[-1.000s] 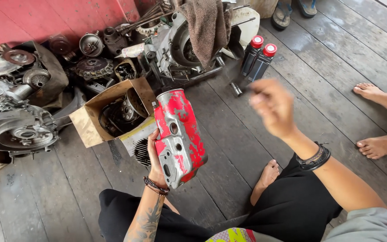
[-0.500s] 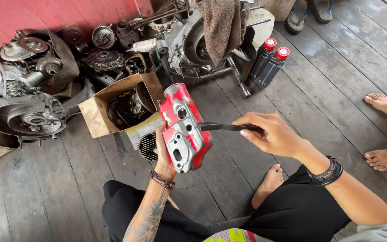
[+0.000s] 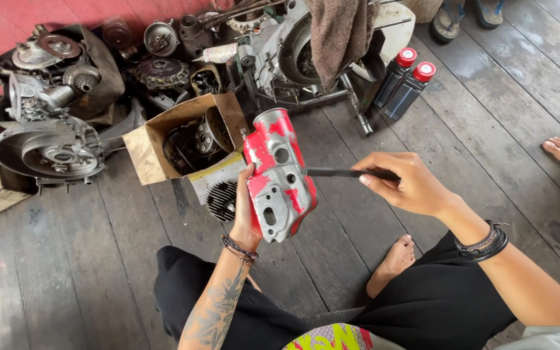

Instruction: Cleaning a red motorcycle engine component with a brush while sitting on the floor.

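Left hand (image 3: 246,217) closed around the lower edge of a red and grey metal casing (image 3: 279,174), held upright above the wooden floor (image 3: 500,129), in front of the knees. Right hand (image 3: 409,185) curled tight on a thin dark tool (image 3: 332,172), its tip touching the right side of the casing. Just behind the casing, an open cardboard box (image 3: 142,146) with engine parts inside, and a finned cylinder (image 3: 221,201) beside it on the floor. Further back, a grey engine block (image 3: 46,152) at left, and two black bottles with red caps (image 3: 404,84) at right, well apart from both hands. Brown cloth (image 3: 338,32) draped over another engine at top.
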